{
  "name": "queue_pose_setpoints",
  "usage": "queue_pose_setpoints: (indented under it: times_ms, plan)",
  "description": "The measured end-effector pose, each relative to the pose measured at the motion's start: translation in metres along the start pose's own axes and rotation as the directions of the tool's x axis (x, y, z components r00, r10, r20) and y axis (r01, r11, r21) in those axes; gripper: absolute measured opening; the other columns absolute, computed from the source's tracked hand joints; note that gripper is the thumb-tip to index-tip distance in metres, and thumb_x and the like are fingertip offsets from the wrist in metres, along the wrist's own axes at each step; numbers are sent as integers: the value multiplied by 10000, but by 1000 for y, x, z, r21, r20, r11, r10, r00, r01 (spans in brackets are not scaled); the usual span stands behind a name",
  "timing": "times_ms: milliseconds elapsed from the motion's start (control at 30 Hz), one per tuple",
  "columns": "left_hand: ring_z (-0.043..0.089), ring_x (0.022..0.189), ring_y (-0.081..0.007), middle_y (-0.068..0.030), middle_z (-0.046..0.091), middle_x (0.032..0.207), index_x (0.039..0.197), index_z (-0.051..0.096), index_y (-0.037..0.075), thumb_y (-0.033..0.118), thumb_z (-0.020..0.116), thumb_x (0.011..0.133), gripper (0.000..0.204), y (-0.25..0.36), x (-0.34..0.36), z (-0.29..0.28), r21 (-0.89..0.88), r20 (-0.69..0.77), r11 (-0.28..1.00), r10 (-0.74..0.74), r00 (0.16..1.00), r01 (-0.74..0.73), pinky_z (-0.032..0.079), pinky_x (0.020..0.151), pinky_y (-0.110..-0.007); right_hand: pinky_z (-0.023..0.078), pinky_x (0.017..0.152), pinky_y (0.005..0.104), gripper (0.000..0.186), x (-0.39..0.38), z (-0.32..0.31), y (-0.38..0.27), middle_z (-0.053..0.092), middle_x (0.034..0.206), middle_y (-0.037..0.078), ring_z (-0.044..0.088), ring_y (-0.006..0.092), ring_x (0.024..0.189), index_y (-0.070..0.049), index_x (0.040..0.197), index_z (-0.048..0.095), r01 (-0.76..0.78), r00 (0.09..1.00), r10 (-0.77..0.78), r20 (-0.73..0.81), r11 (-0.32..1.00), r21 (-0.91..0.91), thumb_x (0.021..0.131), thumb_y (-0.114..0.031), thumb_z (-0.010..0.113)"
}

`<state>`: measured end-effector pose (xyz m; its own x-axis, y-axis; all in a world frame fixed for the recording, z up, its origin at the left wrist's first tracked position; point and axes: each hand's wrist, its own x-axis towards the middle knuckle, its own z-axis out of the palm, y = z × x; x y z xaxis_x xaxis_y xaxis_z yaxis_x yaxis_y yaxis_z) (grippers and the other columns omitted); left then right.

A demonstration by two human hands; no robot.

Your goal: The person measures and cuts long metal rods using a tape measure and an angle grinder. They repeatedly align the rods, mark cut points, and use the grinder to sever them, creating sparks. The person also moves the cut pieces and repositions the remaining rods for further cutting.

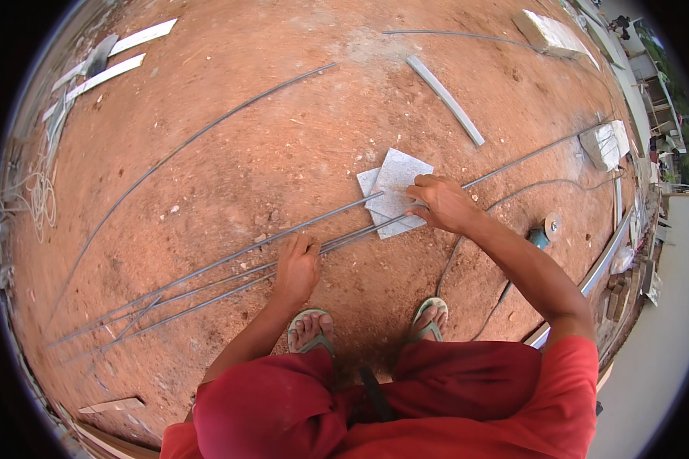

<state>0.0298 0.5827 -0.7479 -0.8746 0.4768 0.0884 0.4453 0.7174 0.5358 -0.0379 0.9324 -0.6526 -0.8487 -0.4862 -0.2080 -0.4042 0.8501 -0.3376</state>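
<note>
Several long thin grey steel rods [230, 252] lie side by side across the reddish ground, running from the lower left toward two stacked grey tiles [395, 177]. My left hand [298, 266] is closed around the rods at their middle, its fingertips partly hidden. Over the tiles' right edge, my right hand [445, 205] curls its thumb and fingers about a rod. That rod seems to carry on past the hand toward a white block [606, 145] at the right. One rod's end rests on the upper tile, just left of my right fingers.
An angle grinder [542, 234] with a dark cord lies to the right. A grey bar [445, 100] and a bent rod [199, 128] lie beyond the tiles. Another white block [556, 34] stands far right; white strips [143, 37] lie far left. My sandalled feet [311, 331] are close behind the rods.
</note>
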Motion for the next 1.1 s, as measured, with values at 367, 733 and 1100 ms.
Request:
queue_pose_setpoints:
  times_ms: [367, 733, 1100]
  plan:
    - [568, 986, -317, -116, 578, 1053, 1195, 700, 25, 128, 744, 840, 373, 24, -53, 17, -81, -68, 993, 82, 994, -88, 452, 849, -447, 562, 833, 443, 246, -17, 1, 25, 645, 942, 150, 686, 350, 926, -20, 979, 671, -150, 978, 137, -158, 986, -76, 884, -225, 768]
    - [565, 1020, -355, -157, 593, 1117, 1104, 698, 33, 114, 743, 870, 252, -13, 10, -7, 106, -195, 994, 19, 981, 2, 426, 861, -467, 492, 973, 450, 429, -25, 34, 9, 600, 1128, 125, 639, 305, 1121, -88, 1167, 578, 206, 978, -194, 73, 946, -251, 838, -249, 801]
    - [603, 875, -462, -243, 631, 888, 961, 653, -27, 87, 677, 887, 138, -31, 32, -20, -68, -118, 991, -121, 986, 114, 467, 783, -520, 471, 895, 402, 396, -26, 34, 21, 589, 1054, 79, 637, 244, 1041, -105, 1063, 571, 238, 960, -277, -50, 893, -383, 833, -342, 791]
